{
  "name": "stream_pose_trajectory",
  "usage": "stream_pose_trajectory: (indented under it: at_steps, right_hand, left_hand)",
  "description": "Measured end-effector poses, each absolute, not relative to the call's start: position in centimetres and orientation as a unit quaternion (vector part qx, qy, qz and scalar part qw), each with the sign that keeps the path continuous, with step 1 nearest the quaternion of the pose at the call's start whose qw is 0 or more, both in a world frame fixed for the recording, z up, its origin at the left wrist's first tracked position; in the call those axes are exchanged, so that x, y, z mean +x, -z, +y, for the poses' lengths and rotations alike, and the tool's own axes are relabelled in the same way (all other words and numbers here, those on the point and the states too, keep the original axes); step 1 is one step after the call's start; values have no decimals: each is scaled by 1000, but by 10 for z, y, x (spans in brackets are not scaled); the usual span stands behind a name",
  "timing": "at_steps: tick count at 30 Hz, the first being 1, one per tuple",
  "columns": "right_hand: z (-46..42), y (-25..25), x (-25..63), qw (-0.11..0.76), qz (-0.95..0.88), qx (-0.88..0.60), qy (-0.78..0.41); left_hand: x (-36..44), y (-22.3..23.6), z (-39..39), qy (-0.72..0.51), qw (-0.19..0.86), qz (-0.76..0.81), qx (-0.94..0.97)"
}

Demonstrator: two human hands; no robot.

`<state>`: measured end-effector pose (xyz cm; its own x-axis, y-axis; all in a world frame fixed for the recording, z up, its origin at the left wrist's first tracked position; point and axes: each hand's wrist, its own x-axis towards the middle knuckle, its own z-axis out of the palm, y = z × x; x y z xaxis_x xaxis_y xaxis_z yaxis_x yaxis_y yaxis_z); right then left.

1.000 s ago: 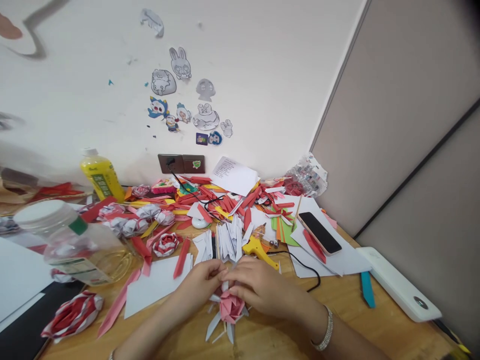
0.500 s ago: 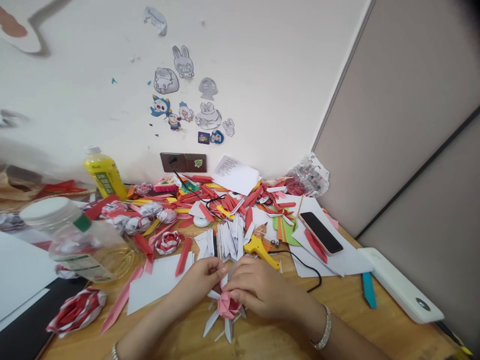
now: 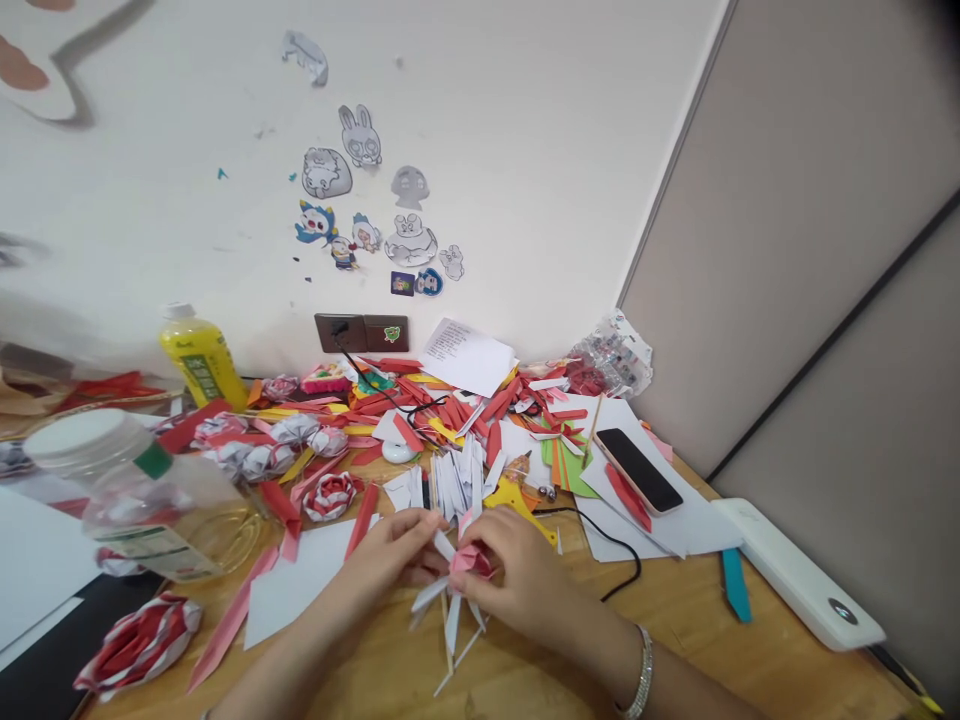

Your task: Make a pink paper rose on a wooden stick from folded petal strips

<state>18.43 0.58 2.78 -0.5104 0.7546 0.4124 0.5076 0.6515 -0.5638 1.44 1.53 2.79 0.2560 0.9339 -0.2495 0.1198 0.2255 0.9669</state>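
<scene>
A paper flower (image 3: pixel 466 562) with a folded pink centre and long white strips hangs between my two hands over the wooden table. My right hand (image 3: pixel 514 560) is closed around its pink centre, thumb in front. On the other side, my left hand (image 3: pixel 405 550) pinches one of the white paper strips (image 3: pixel 444 545) next to the centre. Other white strips (image 3: pixel 452 625) splay downward below the hands. Just behind my right hand lies a yellow glue gun (image 3: pixel 517 497), partly covered by the hand. Several folded white paper strips (image 3: pixel 457 475) stand in a bundle beyond.
A clear plastic jar (image 3: pixel 150 510) and a red-and-white paper rose (image 3: pixel 142 640) are at left. Behind stand a yellow bottle (image 3: pixel 201 360) and a heap of red strips (image 3: pixel 450 410). At right lie a phone (image 3: pixel 640 470), a black cable (image 3: pixel 622 540) and a white device (image 3: pixel 802 570).
The flower has been raised and tilted, its pink centre now higher and further right. My right hand has shifted onto the centre; my left fingers have moved to a white strip.
</scene>
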Motion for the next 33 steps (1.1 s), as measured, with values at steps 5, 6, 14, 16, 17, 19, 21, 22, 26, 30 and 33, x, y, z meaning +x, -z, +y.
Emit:
stream_pose_trajectory:
  at_steps: [5, 6, 14, 16, 17, 19, 21, 22, 26, 30, 33]
  right_hand:
    - [5, -29, 183, 354, -812, -401, -232]
    - [4, -29, 183, 359, -813, -392, -237]
    - [3, -25, 185, 314, -868, -322, -212]
    - [4, -23, 186, 299, -876, -316, -208]
    - [4, -22, 186, 294, -880, -313, -205]
    - [4, -22, 186, 289, -885, -306, -199]
    - [3, -22, 187, 293, -885, -299, -201]
    - [2, -23, 187, 299, -883, -297, -205]
    - [0, -27, 187, 340, -859, -301, -238]
    - [5, -27, 187, 376, -825, -337, -255]
    - [11, -24, 187, 400, -790, -384, -262]
  left_hand:
    - [23, -26, 10, -392, 537, 516, 539]
    - [24, -25, 10, -400, 525, 519, 543]
    - [26, -20, 9, -406, 510, 516, 556]
    - [26, -19, 9, -404, 513, 516, 555]
    - [25, -18, 9, -403, 515, 515, 554]
    - [25, -18, 9, -400, 525, 511, 551]
    - [24, -19, 9, -398, 535, 505, 548]
    - [23, -19, 9, -399, 539, 503, 545]
    - [22, -23, 10, -404, 552, 500, 530]
    - [20, -27, 8, -399, 574, 506, 506]
    - [21, -28, 0, -397, 524, 530, 536]
